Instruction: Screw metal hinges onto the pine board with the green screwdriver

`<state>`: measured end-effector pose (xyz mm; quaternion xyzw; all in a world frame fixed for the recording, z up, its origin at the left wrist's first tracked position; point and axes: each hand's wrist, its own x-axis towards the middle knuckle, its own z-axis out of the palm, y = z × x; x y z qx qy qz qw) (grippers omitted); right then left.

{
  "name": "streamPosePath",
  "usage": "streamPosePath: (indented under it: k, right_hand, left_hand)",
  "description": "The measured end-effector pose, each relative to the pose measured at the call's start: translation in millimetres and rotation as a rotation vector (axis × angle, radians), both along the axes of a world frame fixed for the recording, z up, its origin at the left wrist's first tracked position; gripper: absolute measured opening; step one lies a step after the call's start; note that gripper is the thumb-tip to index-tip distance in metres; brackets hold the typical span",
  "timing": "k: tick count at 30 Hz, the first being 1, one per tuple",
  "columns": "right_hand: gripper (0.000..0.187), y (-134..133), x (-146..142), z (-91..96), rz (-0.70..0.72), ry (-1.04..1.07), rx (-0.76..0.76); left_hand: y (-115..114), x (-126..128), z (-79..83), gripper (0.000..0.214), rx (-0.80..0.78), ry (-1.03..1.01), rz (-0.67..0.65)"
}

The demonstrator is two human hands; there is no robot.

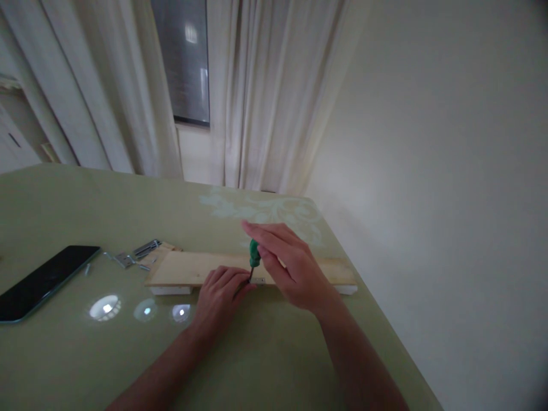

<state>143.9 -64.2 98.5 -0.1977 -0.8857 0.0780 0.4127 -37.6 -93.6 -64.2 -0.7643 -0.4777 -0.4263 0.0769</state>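
Observation:
A pale wooden board (192,268) lies flat on the green glass-topped table (85,354), resting on white blocks at its ends. My right hand (291,265) is closed round a green-handled screwdriver (254,254), held upright with its tip at the board's near edge. My left hand (222,294) rests on the table at that edge, its fingers curled and pinched around the screwdriver's tip; what they hold there is too small to make out.
A dark phone (43,281) lies at the left. Metal brackets and loose screws (137,254) sit beside the board's left end. The table's right edge runs close to a plain wall (449,200). Curtains (265,97) and a window (184,57) are behind.

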Motion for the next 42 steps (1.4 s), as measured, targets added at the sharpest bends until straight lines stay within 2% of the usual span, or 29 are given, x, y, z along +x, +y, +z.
streamPosePath:
  k: [1, 3, 5, 9, 10, 12, 14, 17, 19, 22, 24, 28, 30, 33, 34, 36, 38, 42]
  right_hand:
    - [0.04, 0.8, 0.0, -1.1, -0.016, 0.047, 0.007]
    - [0.028, 3.6, 0.1, -3.9, -0.149, 0.152, 0.102]
    - [0.031, 6.5, 1.3, -5.1, -0.217, 0.149, 0.154]
    - [0.047, 10.5, 5.9, -3.1, -0.026, 0.006, -0.029]
    - [0.044, 11.3, 6.3, -3.3, -0.03, 0.028, -0.034]
    - [0.033, 12.2, 5.5, -4.7, -0.125, 0.119, 0.029]
    - [0.033, 10.7, 4.1, -5.0, -0.195, 0.16, 0.074]
    - [0.042, 4.1, 4.0, -1.1, -0.03, 0.031, -0.071]
    - [0.039, 0.0, 3.7, 1.0, 0.022, -0.013, -0.116]
    - [0.026, -1.5, 0.4, -0.3, -0.169, 0.089, 0.04]
    - [0.029, -0.3, -1.5, -1.3, -0.234, 0.124, 0.109]
    - [0.039, 2.4, 0.3, -0.7, -0.029, 0.028, -0.031]
    - [0.036, 4.1, 1.5, -1.9, -0.051, 0.076, -0.042]
    - [0.029, 6.5, 2.4, -3.7, -0.235, 0.128, 0.099]
    - [0.034, 7.1, 2.9, -3.6, -0.226, 0.086, 0.103]
    - [0.044, 8.0, 4.2, -3.1, -0.104, -0.005, 0.026]
    - [0.044, 9.1, 4.8, -3.8, -0.034, -0.007, -0.031]
    - [0.024, 9.5, 3.4, -5.6, -0.264, 0.079, 0.158]
  left_hand:
    - [0.3, -0.2, -0.7, 0.02, 0.003, 0.0, -0.003]
    - [0.7, -0.4, -2.0, 0.021, 0.009, -0.001, -0.003]
    - [0.8, -0.5, -2.3, 0.022, 0.007, -0.001, 0.003]
    - [0.1, -0.4, -0.4, 0.024, 0.006, -0.005, 0.005]
    - [0.0, -0.4, 0.1, 0.025, 0.008, -0.003, 0.004]
    - [-0.1, -0.5, 0.7, 0.025, 0.014, 0.001, 0.004]
    - [-0.2, -0.8, 0.9, 0.025, 0.017, 0.003, 0.007]
    - [-0.9, -1.2, 1.6, 0.025, 0.004, 0.002, 0.002]
    - [-1.4, -1.1, 2.4, 0.025, -0.008, 0.002, -0.002]
    - [-1.7, -0.6, 3.0, 0.023, -0.013, 0.006, 0.004]
    - [-1.4, -0.5, 3.0, 0.022, -0.011, 0.004, 0.012]
    - [-0.8, -0.6, 3.1, 0.022, -0.004, 0.001, -0.001]
    - [-0.7, -0.6, 3.4, 0.023, 0.001, 0.006, -0.008]
    - [-0.7, -0.4, 3.7, 0.024, 0.004, 0.011, 0.003]
    - [-0.7, -0.3, 3.6, 0.024, 0.006, 0.011, 0.006]
    - [-0.6, -0.2, 3.3, 0.024, 0.007, 0.01, 0.008]
    - [-0.5, -0.2, 2.6, 0.023, 0.007, 0.009, 0.007]
    - [-0.3, -0.8, 1.1, 0.021, 0.0, 0.009, 0.006]
